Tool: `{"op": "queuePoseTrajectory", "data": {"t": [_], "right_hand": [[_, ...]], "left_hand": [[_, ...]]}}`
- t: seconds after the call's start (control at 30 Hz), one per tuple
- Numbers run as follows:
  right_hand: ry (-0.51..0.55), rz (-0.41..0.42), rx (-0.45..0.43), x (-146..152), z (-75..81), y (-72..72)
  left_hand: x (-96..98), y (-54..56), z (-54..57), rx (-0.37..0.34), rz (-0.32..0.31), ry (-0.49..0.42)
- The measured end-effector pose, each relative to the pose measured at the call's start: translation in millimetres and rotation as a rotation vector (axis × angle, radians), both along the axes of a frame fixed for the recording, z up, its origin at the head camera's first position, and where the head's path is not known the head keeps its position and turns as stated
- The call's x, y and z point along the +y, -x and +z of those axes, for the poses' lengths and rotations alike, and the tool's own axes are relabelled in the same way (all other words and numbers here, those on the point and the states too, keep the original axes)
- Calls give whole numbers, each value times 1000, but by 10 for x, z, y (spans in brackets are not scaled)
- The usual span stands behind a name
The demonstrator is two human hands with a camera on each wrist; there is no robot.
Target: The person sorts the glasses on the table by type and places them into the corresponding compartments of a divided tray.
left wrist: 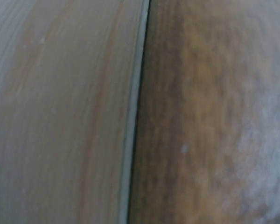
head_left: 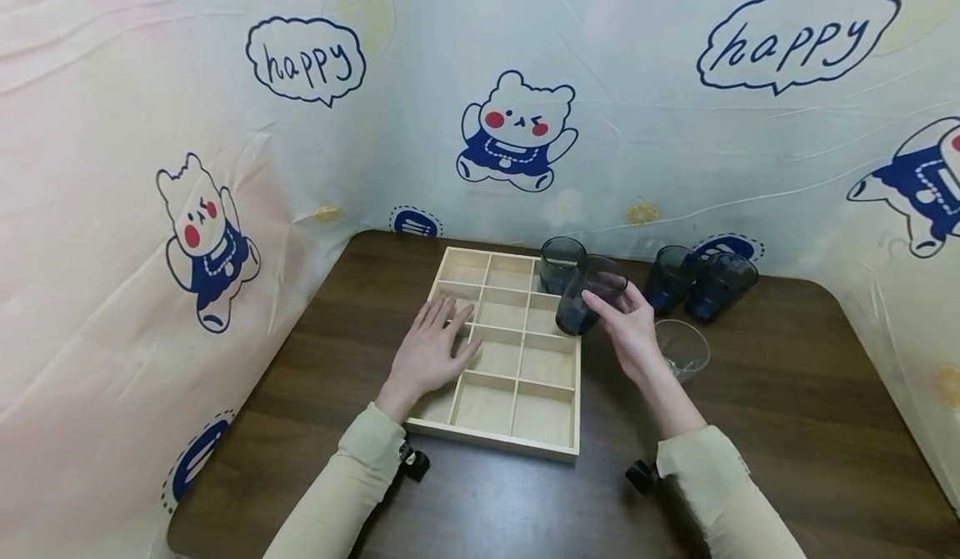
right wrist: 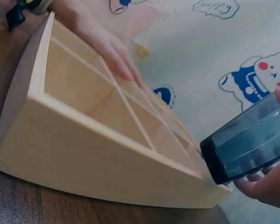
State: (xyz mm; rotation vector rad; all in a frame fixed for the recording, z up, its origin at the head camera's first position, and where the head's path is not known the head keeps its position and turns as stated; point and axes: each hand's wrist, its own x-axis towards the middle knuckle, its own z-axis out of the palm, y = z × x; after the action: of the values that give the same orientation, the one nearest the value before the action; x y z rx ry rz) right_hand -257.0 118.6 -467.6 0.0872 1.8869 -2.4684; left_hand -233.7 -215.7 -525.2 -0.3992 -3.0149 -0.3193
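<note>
My right hand grips a dark blue-grey drinking glass, thumb on the near side. The glass tilts, its base low over the right edge of a pale wooden compartment box. In the right wrist view the base of the held glass overlaps the far corner of the box's side wall. My left hand lies with spread fingers over the left side of the box. Another dark glass stands in the back right compartment. The left wrist view shows only a blurred wooden edge and brown tabletop.
Right of the box, two dark glasses stand close together near the table's back edge. A clear glass is beside my right wrist. A printed cloth hangs behind the brown table.
</note>
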Motion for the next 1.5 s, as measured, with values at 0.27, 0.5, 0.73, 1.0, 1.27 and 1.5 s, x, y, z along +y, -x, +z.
{"op": "queuePoseTrajectory", "data": {"t": [0.27, 0.5, 0.73, 1.0, 1.27, 1.5], "right_hand": [[-58, -65, 118, -128, -129, 116], [-78, -68, 130, -210, -130, 163], [-207, -61, 88, -271, -189, 142], [-377, -2, 108, -281, -244, 80], [-497, 6, 202, -278, -299, 79], [-597, -5, 243, -294, -351, 74]], "left_hand": [[15, 0, -15, 0, -3, -5], [-2, 7, -9, -2, 5, 7], [-5, -2, -12, 2, 5, 2], [-6, 7, -14, -1, 4, 5], [-9, 10, 6, 0, 2, -1], [-7, 1, -1, -2, 3, -2]]}}
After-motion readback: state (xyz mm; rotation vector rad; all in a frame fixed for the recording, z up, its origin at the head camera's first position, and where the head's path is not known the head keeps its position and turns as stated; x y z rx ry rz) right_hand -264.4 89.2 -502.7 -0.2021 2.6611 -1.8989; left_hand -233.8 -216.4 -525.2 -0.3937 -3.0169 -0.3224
